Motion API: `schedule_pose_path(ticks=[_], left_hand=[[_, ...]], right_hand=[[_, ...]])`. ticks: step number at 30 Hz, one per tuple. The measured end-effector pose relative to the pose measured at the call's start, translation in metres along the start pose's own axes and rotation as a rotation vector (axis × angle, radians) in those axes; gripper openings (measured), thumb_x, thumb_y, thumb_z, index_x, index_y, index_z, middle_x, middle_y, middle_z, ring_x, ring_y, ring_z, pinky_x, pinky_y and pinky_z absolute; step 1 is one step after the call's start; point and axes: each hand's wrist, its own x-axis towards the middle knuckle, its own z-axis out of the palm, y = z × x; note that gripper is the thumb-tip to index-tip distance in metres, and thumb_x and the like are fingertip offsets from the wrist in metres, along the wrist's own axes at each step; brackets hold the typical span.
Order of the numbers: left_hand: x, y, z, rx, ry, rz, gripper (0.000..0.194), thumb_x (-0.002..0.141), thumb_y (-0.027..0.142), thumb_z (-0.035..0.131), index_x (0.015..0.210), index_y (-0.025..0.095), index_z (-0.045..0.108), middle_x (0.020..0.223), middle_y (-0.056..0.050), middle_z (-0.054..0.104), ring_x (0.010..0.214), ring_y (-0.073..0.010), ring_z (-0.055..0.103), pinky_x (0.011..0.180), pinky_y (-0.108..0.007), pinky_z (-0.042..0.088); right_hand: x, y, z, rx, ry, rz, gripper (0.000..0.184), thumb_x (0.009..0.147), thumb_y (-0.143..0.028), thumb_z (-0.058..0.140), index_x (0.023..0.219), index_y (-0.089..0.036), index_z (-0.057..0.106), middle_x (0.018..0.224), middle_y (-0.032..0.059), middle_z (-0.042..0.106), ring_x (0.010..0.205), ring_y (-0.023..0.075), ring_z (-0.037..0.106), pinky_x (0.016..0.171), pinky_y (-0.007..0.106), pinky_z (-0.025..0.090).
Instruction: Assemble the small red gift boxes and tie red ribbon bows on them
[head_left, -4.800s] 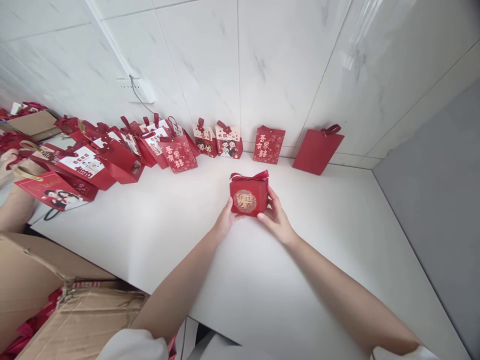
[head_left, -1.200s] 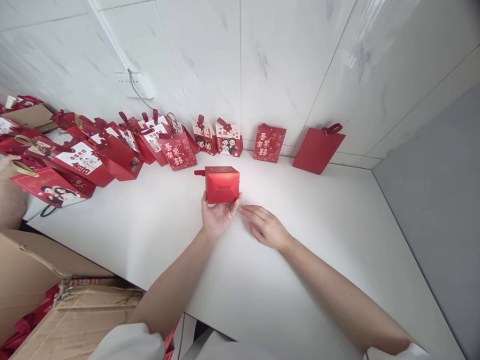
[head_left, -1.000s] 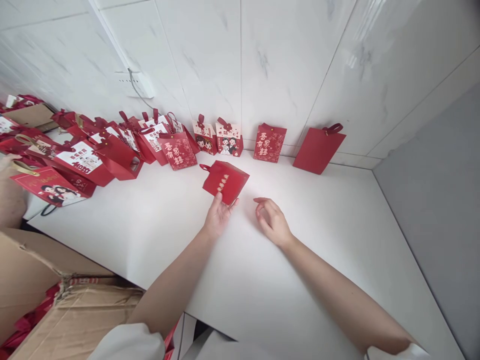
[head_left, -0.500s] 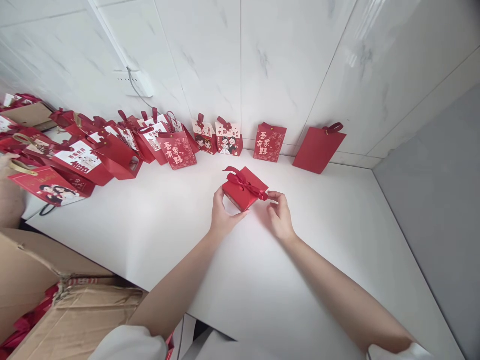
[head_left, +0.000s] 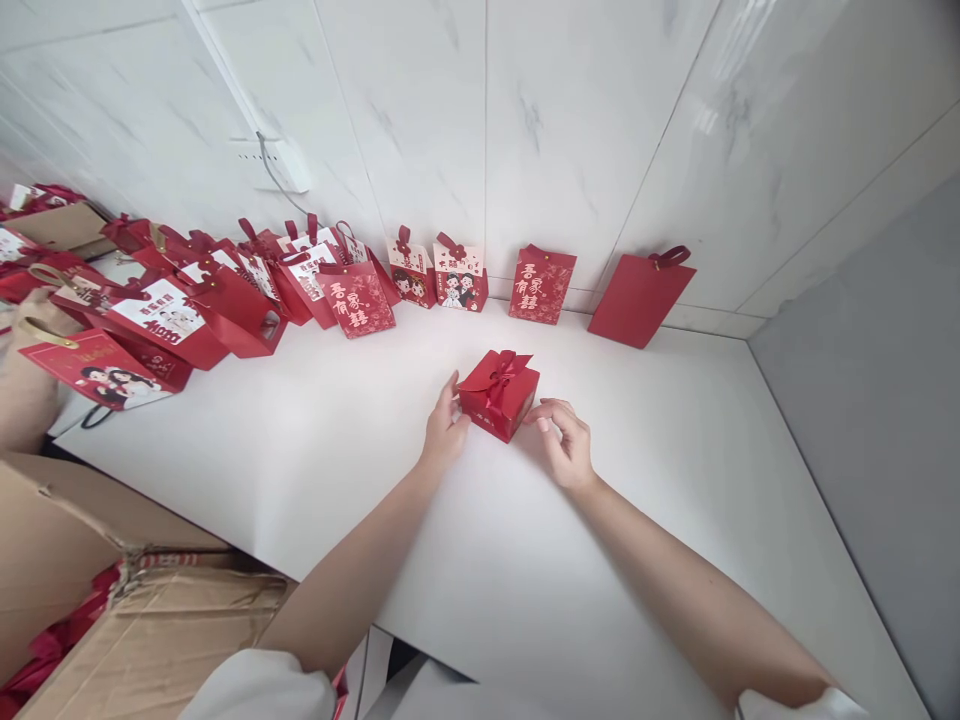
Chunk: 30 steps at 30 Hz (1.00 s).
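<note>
A small red gift box (head_left: 486,422) with a ribbon bow on its lid stands upright on the white table (head_left: 480,540). My left hand (head_left: 445,432) holds its left corner, the thumb in front and the fingers along the far side. On the other side, my right hand (head_left: 566,443) has its fingers curled and the thumb apart from them. Its fingertips are at the box's right face, and I cannot tell whether they press on it. Nothing shows between the right fingers.
Along the tiled wall stand several red gift bags, among them a plain one (head_left: 641,300) and a printed one (head_left: 541,285). More bags (head_left: 169,325) crowd the left, where another person's hand (head_left: 34,340) reaches in. An open cardboard box (head_left: 187,630) sits at lower left.
The gift box has turned and come from tilted to upright, a little nearer me and to the right. My right fingers have left the ribbon end and are at the box's side.
</note>
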Motion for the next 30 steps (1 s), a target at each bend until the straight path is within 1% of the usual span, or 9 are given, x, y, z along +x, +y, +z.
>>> schedule_pose_path(ticks=[2, 5, 8, 10, 14, 17, 20, 25, 30], left_hand=[[0.000, 0.001, -0.003, -0.090, 0.076, 0.019, 0.044, 0.083, 0.025, 0.056, 0.127, 0.028, 0.052, 0.130, -0.007, 0.056, 0.114, -0.0251, 0.057, 0.100, -0.046, 0.043], [-0.006, 0.014, -0.005, 0.002, 0.168, 0.201, 0.032, 0.090, 0.034, 0.050, 0.122, 0.027, 0.054, 0.130, -0.008, 0.054, 0.122, -0.0253, 0.051, 0.107, -0.046, 0.036], [-0.015, 0.030, -0.004, 0.138, 0.085, 0.416, 0.039, 0.087, 0.040, 0.059, 0.122, 0.026, 0.055, 0.128, -0.009, 0.054, 0.124, -0.0268, 0.048, 0.108, -0.044, 0.035], [-0.017, 0.037, -0.003, 0.186, 0.034, 0.475, 0.041, 0.083, 0.038, 0.065, 0.121, 0.025, 0.056, 0.128, -0.009, 0.054, 0.123, -0.0271, 0.049, 0.106, -0.043, 0.037], [-0.011, 0.037, -0.008, 0.154, 0.022, 0.370, 0.030, 0.086, 0.036, 0.061, 0.114, 0.025, 0.059, 0.121, -0.008, 0.059, 0.114, -0.0245, 0.055, 0.098, -0.040, 0.043], [-0.004, 0.035, -0.015, 0.085, -0.027, 0.270, 0.026, 0.087, 0.039, 0.060, 0.108, 0.024, 0.062, 0.114, -0.007, 0.063, 0.107, -0.0231, 0.059, 0.097, -0.040, 0.044], [0.000, 0.036, -0.020, 0.033, -0.075, 0.284, 0.026, 0.083, 0.038, 0.065, 0.104, 0.024, 0.061, 0.113, -0.006, 0.063, 0.109, -0.0228, 0.058, 0.101, -0.041, 0.042], [0.000, 0.041, -0.023, 0.048, -0.093, 0.303, 0.018, 0.079, 0.034, 0.070, 0.085, 0.021, 0.059, 0.113, -0.008, 0.061, 0.108, -0.0229, 0.059, 0.096, -0.041, 0.047], [0.000, 0.042, -0.025, 0.031, -0.095, 0.273, 0.017, 0.081, 0.035, 0.066, 0.078, 0.020, 0.059, 0.107, -0.008, 0.063, 0.106, -0.0228, 0.060, 0.090, -0.038, 0.051]], right_hand=[[0.000, -0.001, 0.001, -0.015, 0.067, 0.030, 0.018, 0.095, -0.032, 0.043, 0.092, -0.025, 0.059, 0.091, 0.0063, 0.064, 0.093, 0.0250, 0.062, 0.093, 0.048, 0.047], [0.003, 0.000, 0.003, -0.008, 0.111, 0.084, 0.027, 0.094, -0.037, 0.045, 0.118, -0.025, 0.051, 0.128, 0.0118, 0.054, 0.123, 0.0279, 0.050, 0.102, 0.051, 0.042], [0.007, 0.003, 0.004, 0.074, -0.032, 0.136, 0.050, 0.096, -0.043, 0.043, 0.142, -0.027, 0.030, 0.149, 0.0120, 0.036, 0.139, 0.0267, 0.035, 0.110, 0.052, 0.035], [0.007, 0.005, 0.004, 0.132, -0.134, 0.127, 0.057, 0.097, -0.045, 0.040, 0.147, -0.026, 0.020, 0.142, 0.0129, 0.044, 0.133, 0.0261, 0.043, 0.109, 0.052, 0.037], [0.003, 0.003, 0.005, 0.020, -0.058, 0.015, 0.051, 0.095, -0.040, 0.044, 0.142, -0.025, 0.029, 0.113, 0.0108, 0.058, 0.112, 0.0266, 0.056, 0.101, 0.054, 0.043], [0.000, -0.003, 0.006, -0.203, 0.028, -0.142, 0.043, 0.090, -0.032, 0.053, 0.132, -0.029, 0.043, 0.120, 0.0105, 0.055, 0.118, 0.0289, 0.052, 0.108, 0.059, 0.033], [0.000, -0.008, 0.009, -0.366, -0.054, -0.240, 0.040, 0.088, -0.032, 0.057, 0.127, -0.034, 0.049, 0.135, 0.0083, 0.049, 0.128, 0.0323, 0.045, 0.114, 0.064, 0.017], [0.005, -0.014, 0.013, -0.420, -0.168, -0.257, 0.047, 0.089, -0.035, 0.055, 0.136, -0.034, 0.044, 0.145, 0.0057, 0.046, 0.136, 0.0327, 0.039, 0.116, 0.065, 0.005], [0.007, -0.015, 0.015, -0.437, -0.190, -0.243, 0.054, 0.090, -0.038, 0.054, 0.142, -0.034, 0.038, 0.134, 0.0062, 0.056, 0.129, 0.0299, 0.048, 0.118, 0.062, 0.004]])
